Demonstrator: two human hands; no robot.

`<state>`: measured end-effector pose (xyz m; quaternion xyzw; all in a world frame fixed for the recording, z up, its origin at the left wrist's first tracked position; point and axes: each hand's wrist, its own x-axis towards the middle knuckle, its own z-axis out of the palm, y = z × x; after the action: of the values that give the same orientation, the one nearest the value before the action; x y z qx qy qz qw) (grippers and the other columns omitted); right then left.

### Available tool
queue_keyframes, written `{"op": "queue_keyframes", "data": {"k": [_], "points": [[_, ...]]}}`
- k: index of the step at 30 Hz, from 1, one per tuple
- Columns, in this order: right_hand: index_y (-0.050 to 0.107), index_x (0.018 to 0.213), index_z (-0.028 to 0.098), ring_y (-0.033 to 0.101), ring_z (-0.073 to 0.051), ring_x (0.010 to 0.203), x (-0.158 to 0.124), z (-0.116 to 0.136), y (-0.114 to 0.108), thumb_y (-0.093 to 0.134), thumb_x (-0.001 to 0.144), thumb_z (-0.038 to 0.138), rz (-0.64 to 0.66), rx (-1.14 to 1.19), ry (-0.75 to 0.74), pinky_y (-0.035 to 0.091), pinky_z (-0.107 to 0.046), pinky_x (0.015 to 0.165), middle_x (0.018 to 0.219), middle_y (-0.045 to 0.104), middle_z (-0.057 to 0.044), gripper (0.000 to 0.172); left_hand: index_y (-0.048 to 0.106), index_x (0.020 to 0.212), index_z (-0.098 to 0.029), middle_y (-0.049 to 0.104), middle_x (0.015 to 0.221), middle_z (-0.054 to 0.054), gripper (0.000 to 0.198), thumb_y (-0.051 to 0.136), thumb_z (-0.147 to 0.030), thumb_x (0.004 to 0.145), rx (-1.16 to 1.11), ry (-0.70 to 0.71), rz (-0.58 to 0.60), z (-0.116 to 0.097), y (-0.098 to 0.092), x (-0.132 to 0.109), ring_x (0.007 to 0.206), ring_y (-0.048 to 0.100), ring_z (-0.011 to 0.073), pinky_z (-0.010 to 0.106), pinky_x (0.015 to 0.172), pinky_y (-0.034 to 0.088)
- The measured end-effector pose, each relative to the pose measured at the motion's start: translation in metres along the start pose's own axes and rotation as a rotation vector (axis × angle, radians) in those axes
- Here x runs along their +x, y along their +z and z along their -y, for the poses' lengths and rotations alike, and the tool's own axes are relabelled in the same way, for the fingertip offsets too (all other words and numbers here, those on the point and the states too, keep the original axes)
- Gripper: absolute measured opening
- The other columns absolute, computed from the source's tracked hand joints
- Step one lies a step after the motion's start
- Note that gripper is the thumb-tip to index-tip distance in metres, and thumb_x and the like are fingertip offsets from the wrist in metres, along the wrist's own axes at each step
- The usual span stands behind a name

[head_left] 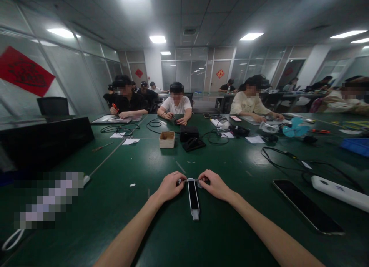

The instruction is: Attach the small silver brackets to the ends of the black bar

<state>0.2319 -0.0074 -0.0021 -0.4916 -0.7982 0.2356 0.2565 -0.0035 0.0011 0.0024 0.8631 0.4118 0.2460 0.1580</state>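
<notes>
A long, narrow object with a dark face, a white rim and a grey near end (193,198) lies on the green table (167,236) between my two hands. My left hand (171,185) rests by its far left corner, fingers pinched round a small dark, metallic-looking piece (179,181). At the far right corner, my right hand (213,183) is closed with its fingertips together beside a small greyish piece (199,184). Whatever sits inside the right fingertips is too small to make out.
A phone (307,205) and a white power strip (340,192) lie to the right. Ahead stand a small cardboard box (167,140) and a black box (189,133). A dark monitor-like panel (46,140) is at left. Several people work across the table among cables.
</notes>
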Motion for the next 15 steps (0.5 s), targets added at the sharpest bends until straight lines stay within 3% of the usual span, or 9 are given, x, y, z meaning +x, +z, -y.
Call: {"op": "queue_keyframes", "data": {"k": [15], "points": [[0.061,0.088,0.020,0.052,-0.016,0.081,-0.0010,0.0021,-0.0004,0.043,0.092,0.033,-0.003,-0.067,-0.031,0.043,-0.031,0.073,0.089,0.058,-0.004,0.022,0.065,0.092,-0.018,0.063,0.088,0.003,0.020,0.049,-0.014,0.081,0.005,-0.001,-0.010,0.0020,0.0023,-0.0003,0.078,0.057,0.0151,0.025,0.070,0.045]]}}
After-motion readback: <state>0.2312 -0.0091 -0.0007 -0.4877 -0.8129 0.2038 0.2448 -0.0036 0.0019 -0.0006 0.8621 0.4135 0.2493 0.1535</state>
